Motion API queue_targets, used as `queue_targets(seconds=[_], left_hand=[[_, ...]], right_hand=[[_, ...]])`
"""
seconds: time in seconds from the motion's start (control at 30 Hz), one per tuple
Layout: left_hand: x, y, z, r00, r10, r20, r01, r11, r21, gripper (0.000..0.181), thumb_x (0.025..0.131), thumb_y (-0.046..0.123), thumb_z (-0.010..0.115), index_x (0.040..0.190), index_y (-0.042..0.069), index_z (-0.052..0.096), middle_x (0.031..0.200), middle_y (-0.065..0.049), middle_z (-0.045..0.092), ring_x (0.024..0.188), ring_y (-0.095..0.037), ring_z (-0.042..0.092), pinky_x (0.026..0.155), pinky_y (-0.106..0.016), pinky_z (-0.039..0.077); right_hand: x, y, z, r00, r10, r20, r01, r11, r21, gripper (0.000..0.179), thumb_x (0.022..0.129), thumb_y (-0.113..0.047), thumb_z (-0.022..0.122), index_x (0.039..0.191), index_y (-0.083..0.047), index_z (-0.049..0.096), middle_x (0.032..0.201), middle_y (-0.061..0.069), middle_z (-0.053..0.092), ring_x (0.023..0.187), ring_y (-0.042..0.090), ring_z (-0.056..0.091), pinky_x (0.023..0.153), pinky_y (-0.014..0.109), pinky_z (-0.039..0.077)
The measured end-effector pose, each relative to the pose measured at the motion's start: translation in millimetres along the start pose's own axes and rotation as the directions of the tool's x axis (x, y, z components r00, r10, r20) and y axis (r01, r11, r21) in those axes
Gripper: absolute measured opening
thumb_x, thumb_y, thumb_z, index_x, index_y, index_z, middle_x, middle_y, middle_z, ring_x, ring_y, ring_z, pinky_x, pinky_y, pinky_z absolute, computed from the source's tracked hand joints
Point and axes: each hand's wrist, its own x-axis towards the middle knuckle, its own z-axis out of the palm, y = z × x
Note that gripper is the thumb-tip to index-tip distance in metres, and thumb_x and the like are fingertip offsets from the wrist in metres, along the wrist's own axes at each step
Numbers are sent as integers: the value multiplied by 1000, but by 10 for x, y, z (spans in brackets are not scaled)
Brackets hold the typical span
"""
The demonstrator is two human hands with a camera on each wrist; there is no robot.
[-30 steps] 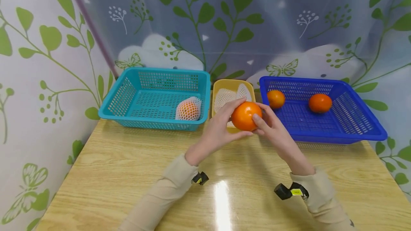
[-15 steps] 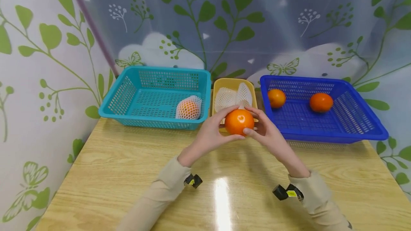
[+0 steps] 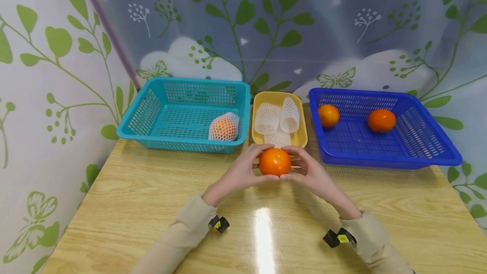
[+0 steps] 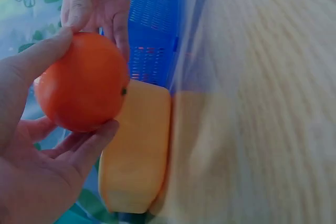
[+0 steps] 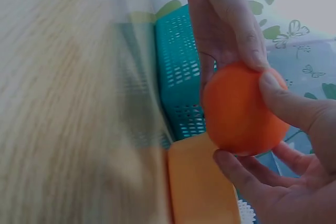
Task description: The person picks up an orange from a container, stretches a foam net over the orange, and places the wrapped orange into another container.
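Observation:
A glossy orange (image 3: 274,162) is held between both hands, above the table just in front of the yellow tray. My left hand (image 3: 240,171) grips its left side, thumb low and fingers curled over the top. From the other side my right hand (image 3: 313,173) grips the same fruit, its thumb near the left one. The left wrist view shows a small dark spot on the orange (image 4: 84,82). White foam net sleeves (image 3: 269,118) lie in the yellow tray (image 3: 302,138) behind the hands.
At the left, a teal basket (image 3: 182,143) holds one orange in a white foam net (image 3: 224,127). The blue basket (image 3: 388,160) at the right contains two bare oranges (image 3: 381,120). A patterned curtain (image 3: 266,20) hangs behind the wooden table (image 3: 152,198).
Both hands have brought the orange toward the body and slightly left, away from above the yellow tray. More of the foam sleeves shows now. My right thumb has shifted lower on the fruit.

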Motion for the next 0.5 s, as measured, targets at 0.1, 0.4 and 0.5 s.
queue_targets(seconds=[0.1,0.4,0.5], left_hand=[[-19,-47,19,1000,0,29,-2,998,58,80,83,28,86,149,9,46,145,-11,50,126,-24,56,99,-31,53],[-68,-107,28,995,-36,91,14,972,234,80,83,35,86,149,12,48,145,-8,55,131,-27,53,110,-50,42],[-79,-122,30,992,-58,113,30,973,229,81,84,35,85,151,12,47,146,-9,54,131,-27,52,109,-48,43]], right_hand=[[0,49,36,1000,11,3,-11,1000,-20,68,87,-4,79,146,-4,44,144,24,48,120,41,60,100,45,53],[6,164,128,998,14,63,-9,997,-79,70,86,-5,81,146,-3,44,145,25,46,114,44,63,94,45,57],[7,193,138,997,19,72,-13,996,-83,67,87,-7,80,144,-2,45,143,26,48,113,44,63,93,45,57]])
